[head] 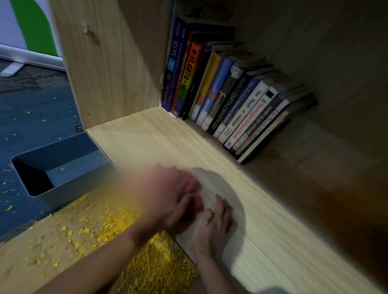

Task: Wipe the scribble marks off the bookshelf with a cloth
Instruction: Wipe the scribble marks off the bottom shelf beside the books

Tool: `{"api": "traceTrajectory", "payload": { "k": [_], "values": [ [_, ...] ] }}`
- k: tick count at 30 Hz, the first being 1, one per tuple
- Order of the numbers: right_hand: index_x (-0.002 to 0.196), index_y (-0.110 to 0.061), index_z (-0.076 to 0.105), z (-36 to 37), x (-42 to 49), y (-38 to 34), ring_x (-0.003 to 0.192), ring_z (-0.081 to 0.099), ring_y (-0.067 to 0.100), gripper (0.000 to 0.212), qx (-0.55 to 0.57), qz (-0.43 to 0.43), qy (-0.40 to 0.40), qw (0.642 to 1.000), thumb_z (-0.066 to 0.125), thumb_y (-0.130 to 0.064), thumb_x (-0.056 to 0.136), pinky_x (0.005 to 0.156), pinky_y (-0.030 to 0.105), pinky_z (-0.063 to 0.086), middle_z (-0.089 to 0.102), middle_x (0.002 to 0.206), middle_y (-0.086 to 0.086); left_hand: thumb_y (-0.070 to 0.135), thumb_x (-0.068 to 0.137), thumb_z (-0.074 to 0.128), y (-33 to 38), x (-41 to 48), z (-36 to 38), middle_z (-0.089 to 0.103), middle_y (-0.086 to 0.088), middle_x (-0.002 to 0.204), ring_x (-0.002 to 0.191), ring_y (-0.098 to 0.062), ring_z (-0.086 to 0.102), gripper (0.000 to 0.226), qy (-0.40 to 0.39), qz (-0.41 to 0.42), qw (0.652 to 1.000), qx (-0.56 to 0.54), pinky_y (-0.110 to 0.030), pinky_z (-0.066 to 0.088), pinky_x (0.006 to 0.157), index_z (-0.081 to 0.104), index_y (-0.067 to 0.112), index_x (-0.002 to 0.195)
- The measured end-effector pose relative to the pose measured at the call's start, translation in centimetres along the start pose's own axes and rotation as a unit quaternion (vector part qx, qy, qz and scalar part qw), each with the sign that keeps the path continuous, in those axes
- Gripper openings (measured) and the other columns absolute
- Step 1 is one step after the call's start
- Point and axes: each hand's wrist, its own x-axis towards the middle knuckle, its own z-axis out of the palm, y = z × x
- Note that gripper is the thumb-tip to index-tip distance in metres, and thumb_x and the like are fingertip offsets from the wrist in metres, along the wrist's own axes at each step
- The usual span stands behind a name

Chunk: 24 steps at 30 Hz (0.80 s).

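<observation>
Holding a small pink cloth [196,191] down on the pale wooden bookshelf [274,226], my left grip [165,196] looks blurry, but its fingers and thumb are curled around the cloth. The cloth sits near the front edge of the shelf, toward its left end. My right grip [214,226] lies just beside the cloth, fingers apart and flat on the wood, holding nothing. A row of colourful books [230,97] leans in the back left corner of the shelf, well apart from both grips. Below the front edge, lots of little yellow crumbs [111,223] lie on a brown mat [31,251]. A grey-blue open box [62,164] stands on the dark blue carpet [24,123] by the shelf's left wall.
</observation>
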Motion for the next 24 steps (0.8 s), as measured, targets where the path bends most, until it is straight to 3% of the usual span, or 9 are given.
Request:
{"api": "traceTrajectory", "payload": {
  "k": [2, 3, 5, 8, 11, 16, 19, 22, 24],
  "values": [
    [0.132, -0.012, 0.055, -1.3, -0.3, -0.2, 0.131, 0.041, 0.037, 0.069, 0.059, -0.008, 0.018, 0.998, 0.018, -0.042, 0.082, 0.111, 0.050, 0.028, 0.049, 0.140, 0.017, 0.052, 0.091, 0.002, 2.5, -2.5, 0.1, 0.019, 0.006, 0.158, 0.148, -0.017, 0.007, 0.061, -0.082, 0.041, 0.969, -0.228, -0.035, -0.003, 0.118, 0.029, 0.040, 0.144],
    [0.133, -0.017, 0.055, -1.7, -0.6, 0.0, 0.132, 0.040, 0.038, 0.063, 0.036, -0.050, 0.002, 0.998, 0.022, -0.044, 0.086, 0.110, 0.053, 0.029, 0.046, 0.143, 0.015, 0.044, 0.100, 0.018, 3.3, -3.4, -0.9, 0.032, 0.004, 0.152, 0.144, -0.017, 0.021, 0.045, -0.100, 0.042, 0.915, -0.389, -0.036, 0.009, 0.119, 0.039, 0.037, 0.139],
    [0.134, -0.036, 0.051, -2.8, -1.2, 0.7, 0.137, 0.035, 0.033, 0.056, -0.088, -0.196, -0.095, 0.972, 0.027, -0.053, 0.087, 0.108, 0.059, 0.029, 0.039, 0.150, 0.001, 0.040, 0.098, 0.043, 2.3, -4.0, -2.9, 0.050, 0.000, 0.138, 0.130, -0.016, 0.044, 0.035, -0.018, 0.004, 0.843, -0.538, -0.028, 0.031, 0.110, 0.052, 0.026, 0.128],
    [0.138, -0.051, 0.038, -5.0, 1.2, 4.6, 0.146, 0.015, 0.024, 0.070, -0.224, -0.286, -0.197, 0.911, 0.008, -0.075, 0.081, 0.111, 0.060, 0.011, 0.020, 0.156, -0.015, 0.034, 0.088, 0.033, -1.5, -1.8, -4.2, 0.048, -0.009, 0.138, 0.132, -0.023, 0.041, 0.056, 0.180, -0.025, 0.907, -0.379, -0.025, 0.027, 0.109, 0.050, 0.010, 0.135],
    [0.144, -0.044, 0.020, -8.6, 5.3, 10.0, 0.142, -0.015, 0.015, 0.079, -0.259, -0.227, -0.152, 0.926, -0.008, -0.074, 0.077, 0.112, 0.048, -0.014, -0.009, 0.153, -0.015, 0.039, 0.101, 0.023, -3.0, 0.2, -2.2, 0.019, -0.006, 0.159, 0.147, -0.023, 0.012, 0.054, 0.110, -0.123, 0.971, -0.174, -0.047, 0.004, 0.117, 0.029, 0.017, 0.150],
    [0.140, -0.008, 0.041, -11.6, 12.5, 15.1, 0.138, 0.029, 0.034, 0.072, -0.233, 0.034, -0.068, 0.969, 0.016, -0.047, 0.085, 0.115, 0.053, 0.020, 0.036, 0.148, 0.019, 0.042, 0.093, 0.020, -2.5, 0.6, 1.3, 0.026, -0.008, 0.157, 0.147, -0.028, 0.013, 0.061, 0.183, -0.132, 0.974, -0.033, -0.047, -0.009, 0.112, 0.039, 0.017, 0.145],
    [0.147, -0.017, 0.030, -8.0, 15.0, 10.4, 0.137, 0.027, 0.037, 0.057, -0.208, 0.108, -0.056, 0.971, 0.029, -0.044, 0.096, 0.114, 0.051, 0.018, 0.031, 0.149, 0.019, 0.046, 0.090, 0.016, -3.0, 1.0, 1.5, 0.024, -0.006, 0.157, 0.148, -0.026, 0.010, 0.066, 0.182, -0.128, 0.975, -0.012, -0.045, -0.013, 0.111, 0.037, 0.020, 0.147],
    [0.137, -0.035, 0.041, -3.2, 13.8, 3.3, 0.123, 0.042, 0.031, 0.040, -0.176, 0.041, -0.156, 0.971, 0.033, -0.047, 0.099, 0.110, 0.036, 0.028, 0.046, 0.133, 0.013, 0.047, 0.090, 0.011, -2.9, 1.1, 1.4, 0.017, -0.003, 0.159, 0.148, -0.024, 0.003, 0.068, 0.164, -0.131, 0.978, 0.001, -0.044, -0.017, 0.110, 0.030, 0.023, 0.150],
    [0.133, -0.040, 0.044, -1.3, 10.5, 1.3, 0.132, 0.034, 0.032, 0.046, -0.171, -0.131, -0.188, 0.958, 0.027, -0.055, 0.094, 0.112, 0.038, 0.029, 0.040, 0.144, 0.009, 0.047, 0.090, 0.009, -2.8, 1.0, 1.4, 0.016, -0.002, 0.160, 0.148, -0.023, 0.002, 0.068, 0.158, -0.132, 0.979, 0.002, -0.044, -0.017, 0.110, 0.029, 0.023, 0.150]
  ]
}}
